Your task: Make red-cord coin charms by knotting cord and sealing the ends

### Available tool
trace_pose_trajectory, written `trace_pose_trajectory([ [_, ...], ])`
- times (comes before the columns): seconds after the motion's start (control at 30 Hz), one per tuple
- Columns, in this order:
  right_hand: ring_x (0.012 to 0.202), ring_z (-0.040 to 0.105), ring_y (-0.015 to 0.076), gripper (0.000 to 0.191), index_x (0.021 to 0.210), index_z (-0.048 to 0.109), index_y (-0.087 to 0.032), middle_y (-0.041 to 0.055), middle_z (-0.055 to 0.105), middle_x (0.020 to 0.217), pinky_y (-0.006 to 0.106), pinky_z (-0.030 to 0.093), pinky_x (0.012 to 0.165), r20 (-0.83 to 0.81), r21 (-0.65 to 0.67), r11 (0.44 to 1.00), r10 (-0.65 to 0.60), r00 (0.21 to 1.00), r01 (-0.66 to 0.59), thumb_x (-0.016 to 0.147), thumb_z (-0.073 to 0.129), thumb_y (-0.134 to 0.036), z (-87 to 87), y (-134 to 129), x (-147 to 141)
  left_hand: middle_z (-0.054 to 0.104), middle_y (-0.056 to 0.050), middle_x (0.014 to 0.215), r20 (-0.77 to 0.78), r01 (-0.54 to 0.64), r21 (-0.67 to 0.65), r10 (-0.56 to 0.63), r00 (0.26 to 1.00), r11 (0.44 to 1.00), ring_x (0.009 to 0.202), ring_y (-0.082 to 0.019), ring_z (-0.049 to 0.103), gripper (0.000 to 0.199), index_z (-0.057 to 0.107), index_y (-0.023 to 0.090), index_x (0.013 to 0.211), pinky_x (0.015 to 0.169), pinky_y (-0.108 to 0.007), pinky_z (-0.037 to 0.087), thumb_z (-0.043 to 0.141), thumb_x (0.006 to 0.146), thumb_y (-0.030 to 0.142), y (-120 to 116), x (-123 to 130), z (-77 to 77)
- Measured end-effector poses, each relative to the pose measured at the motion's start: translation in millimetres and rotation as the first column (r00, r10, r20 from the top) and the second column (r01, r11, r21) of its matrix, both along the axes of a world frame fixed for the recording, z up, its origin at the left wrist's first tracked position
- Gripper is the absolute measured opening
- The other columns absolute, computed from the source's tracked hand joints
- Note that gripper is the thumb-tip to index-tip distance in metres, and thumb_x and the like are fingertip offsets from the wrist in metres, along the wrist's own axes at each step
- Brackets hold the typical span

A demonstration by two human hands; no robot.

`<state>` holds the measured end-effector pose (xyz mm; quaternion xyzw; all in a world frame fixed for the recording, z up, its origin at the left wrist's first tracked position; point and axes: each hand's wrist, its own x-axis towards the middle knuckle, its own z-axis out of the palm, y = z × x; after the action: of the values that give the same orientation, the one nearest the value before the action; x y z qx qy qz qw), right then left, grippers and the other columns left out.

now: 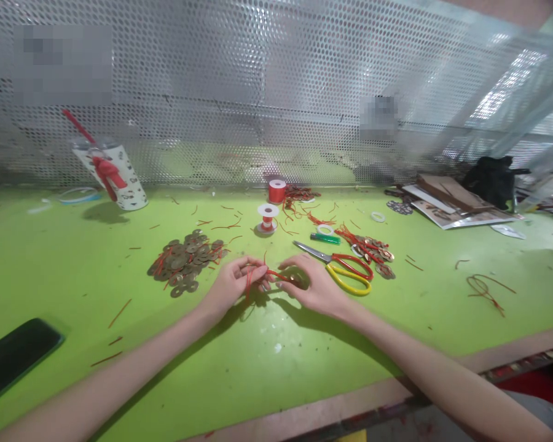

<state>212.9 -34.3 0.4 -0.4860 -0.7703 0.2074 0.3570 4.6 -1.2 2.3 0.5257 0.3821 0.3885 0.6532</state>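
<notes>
My left hand [245, 275] is closed in a pinch on a red cord [276, 274], with loose strands hanging from its fingers. The cord runs across to my right hand [314, 283], whose curved fingers close around brass-coloured coins [297, 280] at the cord's other end; its fingertips partly hide them. Just right of that hand lie scissors [345, 270] with one red and one yellow handle. A pile of old-looking coins with square holes and red cord bits [187, 258] sits to the left of my left hand.
Behind my hands stand two spools of red cord [277, 191]. A green lighter [325, 238] and a corded coin bunch [371, 248] lie near the scissors. A tilted-looking cup with straw [120, 175] stands back left, a phone [21, 356] front left. A perforated metal screen [239, 92] borders the table.
</notes>
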Motion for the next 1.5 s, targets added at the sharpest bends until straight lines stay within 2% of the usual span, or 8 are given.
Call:
trace_pose_trajectory([
  [0.1,0.099,0.068,0.0234,0.029,0.116,0.069,-0.019,0.0112,0.072,0.111,0.04,0.054,0.087,-0.097,-0.054,0.996,0.062,0.993,-0.068,0.088,0.071,-0.027,1.1,-2,-1,0.075,-0.006,0.074,0.0,0.068,0.007,-0.068,0.998,0.998,0.065,-0.017,0.068,0.035,0.067,0.014,0.086,0.069,-0.032,0.056,0.086,0.074,0.041,-6,3,4.1],
  [0.2,0.097,0.071,0.022,0.031,0.118,0.069,-0.02,0.0106,0.073,0.117,0.037,0.058,0.083,-0.201,-0.143,0.973,0.152,0.968,-0.182,0.087,0.071,-0.023,4.6,-5,-1,0.074,-0.005,0.072,-0.023,0.089,0.036,-0.088,0.996,0.995,0.065,-0.017,0.067,0.034,0.069,0.014,0.085,0.068,-0.031,0.055,0.084,0.075,0.043,-10,3,7.4],
  [0.3,0.101,0.071,0.0233,0.033,0.118,0.07,-0.021,0.0103,0.073,0.119,0.038,0.059,0.084,-0.24,-0.152,0.968,0.162,0.957,-0.202,0.085,0.074,-0.023,5.7,-6,-1,0.072,-0.004,0.07,-0.051,0.061,0.052,-0.059,0.997,0.997,0.064,-0.015,0.065,0.033,0.072,0.015,0.084,0.065,-0.029,0.053,0.083,0.076,0.045,-11,4,7.6],
  [0.53,0.096,0.069,0.0231,0.034,0.122,0.069,-0.021,0.0101,0.075,0.106,0.041,0.056,0.086,-0.131,0.165,0.969,0.204,0.97,-0.182,0.09,0.074,-0.032,-4.2,-1,0,0.073,-0.005,0.077,-0.068,0.082,0.047,-0.079,0.995,0.996,0.073,-0.018,0.066,0.034,0.077,0.017,0.082,0.071,-0.031,0.053,0.085,0.072,0.048,-12,6,4.7],
  [0.67,0.097,0.067,0.023,0.032,0.122,0.069,-0.021,0.0103,0.074,0.105,0.041,0.056,0.086,-0.101,0.203,0.959,0.223,0.97,-0.199,0.091,0.072,-0.029,-4.8,-1,-1,0.073,-0.005,0.079,-0.051,0.106,-0.006,-0.106,0.993,0.994,0.073,-0.017,0.065,0.036,0.077,0.016,0.086,0.072,-0.03,0.052,0.084,0.073,0.048,-15,7,5.3],
  [1.03,0.079,0.062,0.0162,0.018,0.1,0.078,-0.023,0.0047,0.067,0.092,0.03,0.051,0.066,-0.389,0.009,0.983,0.174,0.905,-0.185,0.087,0.076,-0.035,-0.8,-3,-2,0.066,-0.002,0.07,-0.076,0.15,0.026,-0.148,0.986,0.988,0.063,-0.013,0.055,0.035,0.078,0.016,0.088,0.063,-0.027,0.044,0.082,0.075,0.048,-10,3,0.0],
  [1.37,0.072,0.061,0.0157,0.022,0.076,0.072,-0.02,0.0026,0.066,0.077,0.029,0.049,0.064,-0.437,-0.071,0.992,0.062,0.897,-0.103,0.085,0.076,-0.04,-2.1,-3,-5,0.068,-0.004,0.066,-0.148,0.082,0.066,-0.072,0.986,0.994,0.056,-0.014,0.057,0.037,0.078,0.016,0.083,0.056,-0.027,0.046,0.083,0.072,0.051,-8,5,-1.9],
  [1.5,0.063,0.059,0.0132,0.024,0.08,0.071,-0.018,0.0023,0.067,0.076,0.026,0.048,0.056,-0.461,-0.224,0.972,-0.04,0.887,-0.073,0.085,0.073,-0.042,-0.2,-2,-7,0.071,-0.005,0.069,-0.159,0.049,0.13,-0.028,0.987,0.99,0.059,-0.016,0.062,0.031,0.077,0.018,0.08,0.058,-0.029,0.051,0.081,0.074,0.047,-5,3,1.2],
])
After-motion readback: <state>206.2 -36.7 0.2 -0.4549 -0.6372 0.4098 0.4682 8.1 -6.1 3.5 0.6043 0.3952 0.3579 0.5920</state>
